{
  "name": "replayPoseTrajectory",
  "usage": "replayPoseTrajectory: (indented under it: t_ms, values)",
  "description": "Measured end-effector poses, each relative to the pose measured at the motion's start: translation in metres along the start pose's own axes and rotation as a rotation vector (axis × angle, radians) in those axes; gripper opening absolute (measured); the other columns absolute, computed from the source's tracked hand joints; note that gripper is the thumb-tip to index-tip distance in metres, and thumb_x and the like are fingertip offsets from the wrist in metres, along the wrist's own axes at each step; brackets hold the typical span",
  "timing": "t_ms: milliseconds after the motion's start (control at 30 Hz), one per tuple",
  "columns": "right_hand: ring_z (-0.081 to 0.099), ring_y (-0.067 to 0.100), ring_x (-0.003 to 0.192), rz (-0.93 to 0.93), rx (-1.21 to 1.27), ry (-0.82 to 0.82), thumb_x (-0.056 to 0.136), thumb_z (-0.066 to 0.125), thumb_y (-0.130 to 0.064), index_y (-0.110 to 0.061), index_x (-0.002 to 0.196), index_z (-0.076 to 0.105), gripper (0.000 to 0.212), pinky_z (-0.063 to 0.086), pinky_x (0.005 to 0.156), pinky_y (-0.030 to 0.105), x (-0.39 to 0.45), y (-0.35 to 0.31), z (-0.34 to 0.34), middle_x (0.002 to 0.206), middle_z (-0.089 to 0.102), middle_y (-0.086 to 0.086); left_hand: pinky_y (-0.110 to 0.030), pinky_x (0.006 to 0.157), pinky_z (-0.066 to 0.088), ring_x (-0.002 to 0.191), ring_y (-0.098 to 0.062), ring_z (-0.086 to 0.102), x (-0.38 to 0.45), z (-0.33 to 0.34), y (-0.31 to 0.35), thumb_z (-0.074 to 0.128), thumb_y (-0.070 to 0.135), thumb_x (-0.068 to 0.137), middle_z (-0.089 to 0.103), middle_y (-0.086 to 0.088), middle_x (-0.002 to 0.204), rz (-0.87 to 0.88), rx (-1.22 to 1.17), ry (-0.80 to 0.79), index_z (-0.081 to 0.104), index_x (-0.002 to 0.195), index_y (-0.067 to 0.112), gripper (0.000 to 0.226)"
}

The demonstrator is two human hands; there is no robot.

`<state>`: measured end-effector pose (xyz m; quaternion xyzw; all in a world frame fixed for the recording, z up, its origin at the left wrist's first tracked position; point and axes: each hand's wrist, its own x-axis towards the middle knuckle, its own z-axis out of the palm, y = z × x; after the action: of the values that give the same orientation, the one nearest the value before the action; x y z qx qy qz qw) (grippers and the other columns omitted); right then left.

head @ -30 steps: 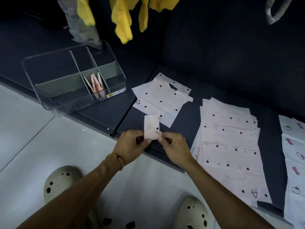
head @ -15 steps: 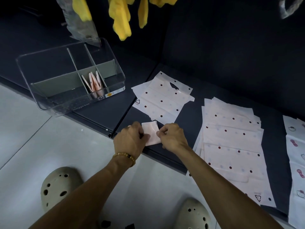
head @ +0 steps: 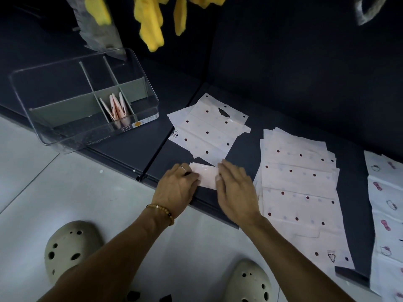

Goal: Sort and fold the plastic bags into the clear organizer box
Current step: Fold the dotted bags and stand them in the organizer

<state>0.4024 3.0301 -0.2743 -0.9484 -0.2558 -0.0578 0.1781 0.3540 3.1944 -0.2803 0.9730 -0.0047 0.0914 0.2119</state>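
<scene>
At the far left, the clear box (head: 82, 107) stands on the dark shelf (head: 135, 147), near its front edge. Gray dividers split it into compartments. In the narrow middle compartment at the front, several folded bags (head: 116, 106) stand upright, pinkish and pressed close together. The other compartments I can see hold nothing I can make out.

Above the box hang yellow cloths (head: 150, 22) and a gray piece (head: 98, 33), blurred at the top of the view.

Below, on the pale floor (head: 65, 188), there are 2 beige clogs with holes, the left clog (head: 69, 249) and the right clog (head: 250, 282).

The left hand (head: 176, 188), with a bead bracelet (head: 162, 211) on the wrist and a ring on 1 finger, presses down on the left end of a small folded bag (head: 206, 175). This bag lies flat on the shelf, close to the front edge. The fingers are bent over its end; whether they pinch it or only press it, I cannot tell. The right hand (head: 235, 190) lies on the right end of the same bag with fingers rather straight, pressing it flat.

Just behind the hands lie some dotted bags (head: 207, 127), unfolded, 1 on another. To the right is a bigger stack (head: 298, 184) of dotted bags, touching the right hand's side. At the far right, apart from the stack, is a row of printed bags (head: 386, 205) with small pictures, partly cut by the frame edge.
</scene>
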Motion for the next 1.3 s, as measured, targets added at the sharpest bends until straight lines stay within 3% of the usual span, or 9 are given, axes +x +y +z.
replayPoseTrajectory:
  t_ms: [100, 200, 300, 467, 600, 867, 967, 1100, 1300]
  values:
    - [0.022, 0.025, 0.146, -0.082, -0.101, -0.266, 0.099, 0.033, -0.04, -0.006, 0.148, 0.031, 0.059, 0.02, 0.116, 0.041, -0.017, 0.003, 0.012, 0.158, 0.023, 0.009, -0.041, 0.068, 0.053, 0.08, -0.028, 0.058, 0.0, -0.004, 0.0, 0.063, 0.018, 0.087, 0.062, -0.009, 0.089, -0.016, 0.036, 0.002, 0.071, 0.089, 0.008, 0.013]
    - [-0.003, 0.019, 0.148, -0.089, -0.144, -0.322, 0.098, 0.019, -0.048, -0.007, 0.152, 0.013, 0.068, -0.002, 0.119, 0.037, -0.022, 0.005, 0.019, 0.161, 0.004, 0.007, -0.038, 0.064, 0.052, 0.078, -0.027, 0.057, 0.0, -0.006, -0.002, 0.063, 0.019, 0.086, 0.063, -0.007, 0.087, -0.003, 0.082, 0.001, 0.072, 0.084, 0.009, 0.014]
    - [-0.009, 0.019, 0.147, -0.12, -0.182, -0.354, 0.096, 0.011, -0.051, -0.008, 0.152, 0.009, 0.071, -0.002, 0.119, 0.04, -0.021, 0.008, 0.02, 0.16, -0.002, 0.005, -0.037, 0.065, 0.048, 0.082, -0.026, 0.057, 0.002, -0.006, -0.003, 0.067, 0.02, 0.083, 0.064, -0.005, 0.086, 0.085, 0.163, 0.032, 0.072, 0.081, 0.01, 0.011]
    - [-0.01, 0.018, 0.147, -0.13, -0.161, -0.367, 0.096, 0.007, -0.053, -0.016, 0.15, -0.004, 0.066, -0.005, 0.119, 0.041, -0.02, 0.011, 0.022, 0.159, -0.007, 0.002, -0.042, 0.096, 0.047, 0.109, -0.027, 0.062, 0.022, 0.006, 0.008, 0.07, 0.014, 0.077, 0.069, -0.008, 0.109, 0.274, 0.236, 0.025, 0.071, 0.102, 0.006, 0.026]
    - [-0.005, 0.018, 0.148, -0.124, -0.169, -0.358, 0.096, 0.009, -0.053, -0.014, 0.152, 0.002, 0.069, -0.001, 0.12, 0.041, -0.02, 0.012, 0.022, 0.16, 0.0, 0.004, -0.044, 0.098, 0.048, 0.118, -0.029, 0.058, 0.02, 0.016, 0.004, 0.07, 0.008, 0.081, 0.062, -0.015, 0.124, 0.249, 0.115, -0.041, 0.064, 0.117, 0.0, 0.038]
    - [-0.005, 0.018, 0.148, -0.134, -0.186, -0.364, 0.097, 0.009, -0.054, -0.012, 0.153, 0.003, 0.071, -0.001, 0.119, 0.04, -0.02, 0.012, 0.023, 0.161, -0.003, 0.003, -0.037, 0.114, 0.028, 0.137, -0.021, 0.037, 0.007, -0.014, -0.054, 0.053, 0.024, 0.095, 0.047, 0.0, 0.143, 0.142, 0.152, -0.153, 0.055, 0.132, 0.01, 0.04]
    - [-0.005, 0.018, 0.148, -0.136, -0.197, -0.359, 0.097, 0.01, -0.054, -0.011, 0.154, 0.004, 0.071, -0.004, 0.118, 0.038, -0.021, 0.011, 0.023, 0.161, -0.001, 0.004, -0.037, 0.111, 0.033, 0.136, -0.021, 0.038, 0.003, -0.024, -0.062, 0.05, 0.027, 0.096, 0.05, 0.0, 0.14, 0.035, 0.117, -0.153, 0.058, 0.128, 0.012, 0.037]
    - [0.002, 0.02, 0.149, -0.137, -0.203, -0.354, 0.098, 0.015, -0.052, -0.01, 0.154, 0.01, 0.07, 0.002, 0.119, 0.04, -0.021, 0.01, 0.021, 0.161, 0.004, 0.006, -0.04, 0.092, 0.046, 0.112, -0.027, 0.053, 0.017, -0.022, -0.032, 0.056, 0.03, 0.093, 0.062, -0.006, 0.12, -0.061, 0.021, -0.059, 0.059, 0.124, 0.013, 0.036]
    - [0.005, 0.02, 0.148, -0.127, -0.169, -0.324, 0.099, 0.016, -0.051, -0.009, 0.153, 0.013, 0.069, 0.007, 0.119, 0.041, -0.021, 0.012, 0.024, 0.161, 0.01, 0.007, -0.035, 0.087, 0.047, 0.103, -0.022, 0.053, 0.046, -0.008, -0.004, 0.063, 0.02, 0.085, 0.061, -0.004, 0.104, -0.265, -0.08, -0.196, 0.067, 0.103, 0.02, 0.018]
